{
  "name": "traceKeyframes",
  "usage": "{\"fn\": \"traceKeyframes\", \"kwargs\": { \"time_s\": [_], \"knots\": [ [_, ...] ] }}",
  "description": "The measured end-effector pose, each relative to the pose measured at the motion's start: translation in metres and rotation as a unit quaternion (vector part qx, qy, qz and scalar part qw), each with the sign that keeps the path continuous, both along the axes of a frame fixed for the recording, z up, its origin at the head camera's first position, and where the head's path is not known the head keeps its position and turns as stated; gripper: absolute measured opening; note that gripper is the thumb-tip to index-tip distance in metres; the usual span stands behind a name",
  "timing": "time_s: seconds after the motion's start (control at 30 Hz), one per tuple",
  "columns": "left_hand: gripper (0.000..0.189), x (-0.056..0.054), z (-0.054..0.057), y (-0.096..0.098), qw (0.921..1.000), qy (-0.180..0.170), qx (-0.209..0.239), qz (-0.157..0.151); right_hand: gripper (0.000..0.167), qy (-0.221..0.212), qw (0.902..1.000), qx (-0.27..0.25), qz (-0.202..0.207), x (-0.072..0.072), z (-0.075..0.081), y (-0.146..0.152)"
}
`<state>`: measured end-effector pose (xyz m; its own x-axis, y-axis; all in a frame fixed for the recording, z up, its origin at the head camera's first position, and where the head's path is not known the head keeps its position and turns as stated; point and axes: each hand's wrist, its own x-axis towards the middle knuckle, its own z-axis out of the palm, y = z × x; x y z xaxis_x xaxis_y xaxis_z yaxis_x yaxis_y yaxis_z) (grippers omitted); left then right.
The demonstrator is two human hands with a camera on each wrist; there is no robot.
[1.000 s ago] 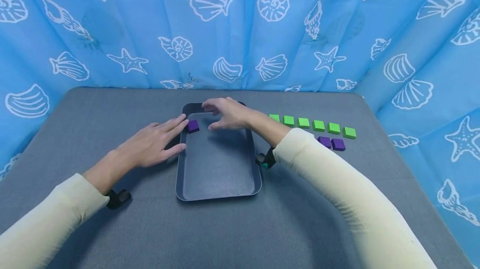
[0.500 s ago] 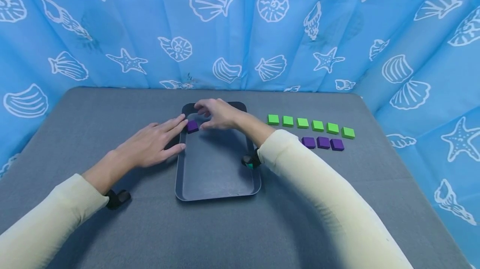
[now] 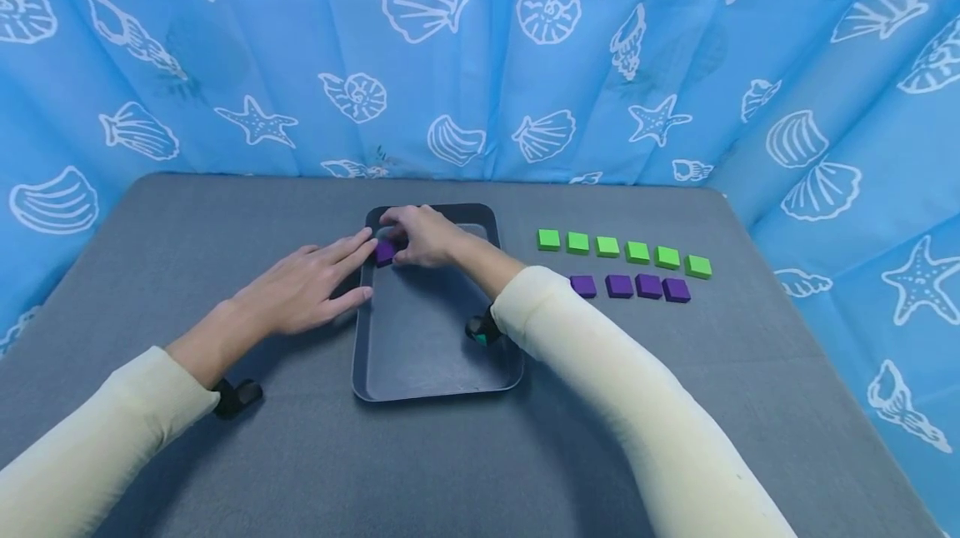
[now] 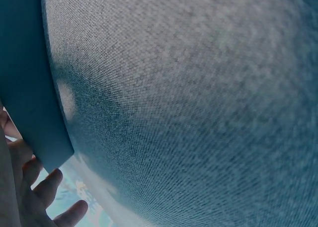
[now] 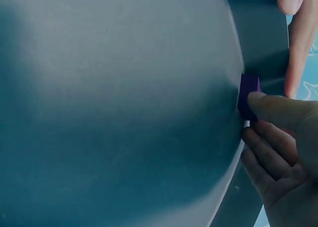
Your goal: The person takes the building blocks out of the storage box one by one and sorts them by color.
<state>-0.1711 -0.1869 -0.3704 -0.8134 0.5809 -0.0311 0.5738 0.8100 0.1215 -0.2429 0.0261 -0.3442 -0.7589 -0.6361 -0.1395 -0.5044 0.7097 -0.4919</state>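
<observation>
A dark tray (image 3: 427, 359) lies on the table, and a small purple block (image 3: 384, 253) sits inside it by the left wall, near the far corner. My right hand (image 3: 429, 236) reaches over the tray and holds this block. In the right wrist view the thumb (image 5: 273, 108) presses on the block's side, with the fingers curled close behind it. My left hand (image 3: 303, 292) lies with straight fingers at the tray's left rim, fingertips right beside the block. From the left wrist, the tray's outer wall (image 4: 30, 88) shows with fingertips past its end.
Right of the tray, a row of several green blocks (image 3: 607, 246) lies on the grey table (image 3: 262, 471). Nearer to me is a row of several purple blocks (image 3: 619, 286), partly behind the right sleeve (image 3: 600, 355). A blue shell-print curtain (image 3: 480, 63) hangs at the table's far side.
My right hand has moved left across the tray and its fingers have closed in on the purple block. The right sleeve now uncovers more purple blocks. My left hand has stayed put.
</observation>
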Motion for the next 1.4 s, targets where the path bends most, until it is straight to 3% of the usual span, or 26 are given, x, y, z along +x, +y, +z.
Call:
{"fn": "traceKeyframes", "kwargs": {
  "time_s": [0.3,0.53,0.87,1.2,1.4],
  "knots": [
    [0.076,0.001,0.003,0.001,1.0000,-0.001,-0.002,0.002,0.052,0.029,0.9993,0.009,-0.021,0.002,-0.002,-0.007],
    [0.075,0.001,0.001,0.001,1.0000,0.000,-0.005,0.001,0.052,0.017,0.9997,0.011,-0.013,0.003,0.005,0.005],
    [0.076,0.002,0.001,0.000,0.9999,-0.005,-0.010,0.006,0.051,0.014,0.9998,-0.013,-0.006,0.009,0.018,0.041],
    [0.076,0.000,0.003,0.001,0.9999,-0.004,-0.011,0.002,0.050,0.020,0.9980,-0.048,0.035,0.026,0.041,0.092],
    [0.075,-0.001,0.001,0.001,1.0000,0.003,-0.006,-0.005,0.053,0.026,0.9987,-0.036,0.025,0.039,0.046,0.121]
  ]
}}
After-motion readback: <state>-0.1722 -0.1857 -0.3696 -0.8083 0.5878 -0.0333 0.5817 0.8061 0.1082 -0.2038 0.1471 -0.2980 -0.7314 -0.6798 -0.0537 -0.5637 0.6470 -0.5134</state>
